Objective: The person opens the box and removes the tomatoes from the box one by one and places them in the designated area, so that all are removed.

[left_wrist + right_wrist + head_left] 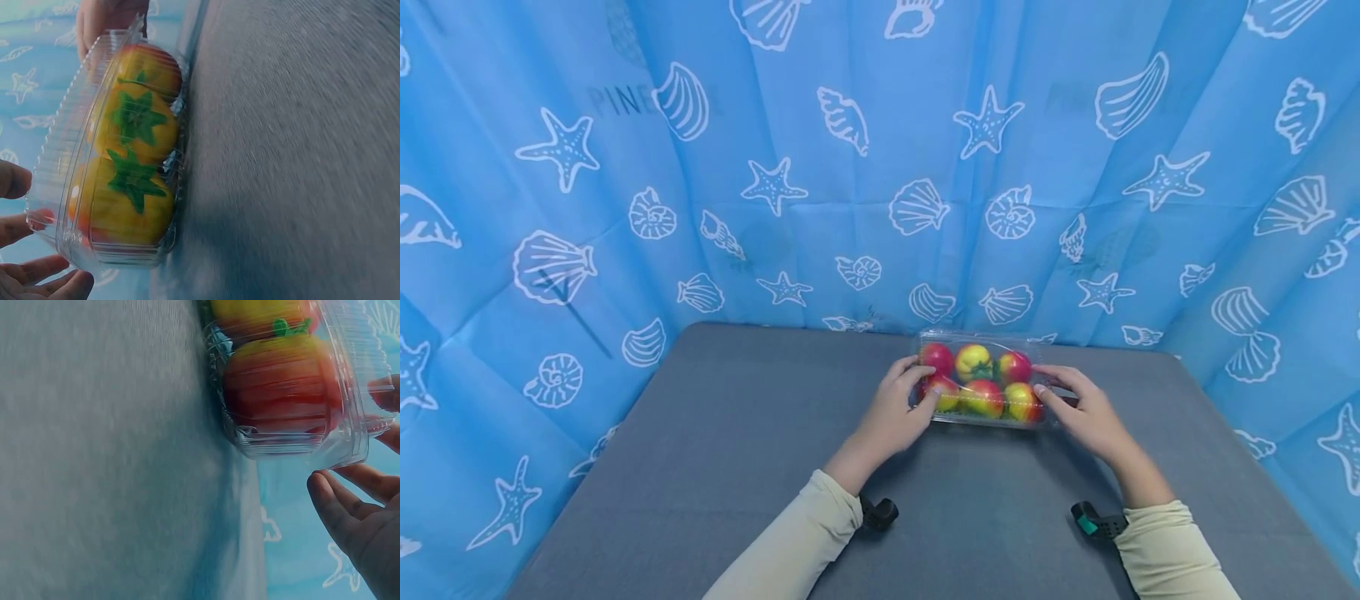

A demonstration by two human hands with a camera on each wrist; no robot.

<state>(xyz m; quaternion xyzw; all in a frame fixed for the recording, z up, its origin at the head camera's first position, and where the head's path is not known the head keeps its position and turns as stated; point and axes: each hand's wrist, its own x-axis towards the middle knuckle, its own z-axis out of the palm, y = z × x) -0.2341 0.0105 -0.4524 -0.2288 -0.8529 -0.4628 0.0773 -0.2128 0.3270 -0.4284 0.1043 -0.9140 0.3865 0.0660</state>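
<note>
A clear plastic clamshell box [981,422] with its lid down lies near the back of the table. Inside are several round red-and-yellow fruits [982,399] in two rows; the left wrist view shows green star-shaped tops [134,181] on them. My left hand [897,407] holds the box's left end, thumb at the front and fingers over the lid edge. At the opposite end my right hand [1093,419] grips the corner between thumb and fingers. The right wrist view shows fingertips [384,394] against the lid's rim. Whether the base touches the table throughout cannot be told.
The grey table [760,450] reaches back to a blue curtain [865,183] printed with white shells and starfish, which also hangs along both sides. Black wrist bands [880,514] are on both forearms.
</note>
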